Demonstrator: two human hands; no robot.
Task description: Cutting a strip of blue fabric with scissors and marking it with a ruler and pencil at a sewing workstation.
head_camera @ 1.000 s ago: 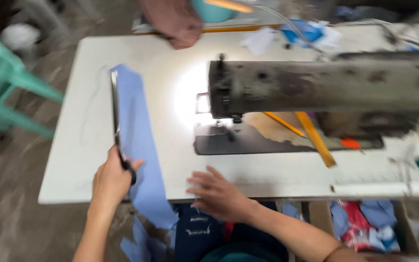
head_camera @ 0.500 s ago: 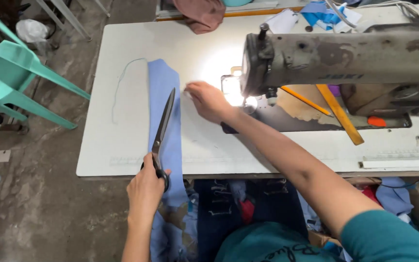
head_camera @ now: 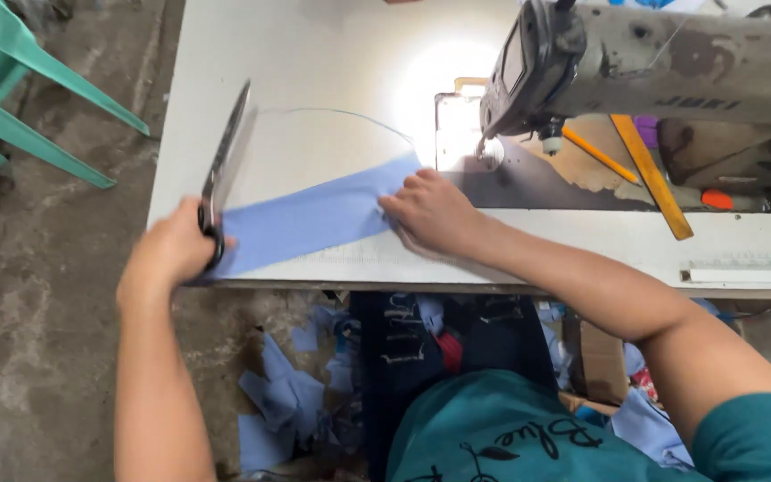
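- Seen from above: a white sewing table (head_camera: 314,54) with a worn grey industrial sewing machine (head_camera: 671,62) at upper right.
- Left hand (head_camera: 171,254) at the table's near left edge, closed around the handles of long dark scissors (head_camera: 225,161); blades together as far as can be told, pointing away across the table.
- Right hand (head_camera: 430,214) flat, fingers spread, pressing down the right end of a strip of light blue cloth (head_camera: 314,214), just beside the machine's needle plate.
- Hands well apart, one at each end of the strip.
- Cloth lying slantwise on the table from the left hand up toward the needle, its left end reaching the table's front edge by the scissors.
- Thin thread (head_camera: 341,114) arcing from near the scissor blades toward the machine.
- Judged progress: strip laid out and held down, scissors in hand; no fresh cut visible in the cloth, and nothing under the needle yet.
- Blue fabric scraps (head_camera: 278,393) on the floor below the table, hinting at much trimming already done.
- Yellow ruler (head_camera: 651,174) and orange pencil (head_camera: 600,156) lying under the machine arm; green plastic chair (head_camera: 11,98) at far left.
- Hard to make out: needle area washed out by the lamp's glare; scissor blades blurred; left end of the cloth hidden behind the left hand; machine cut off at the right.
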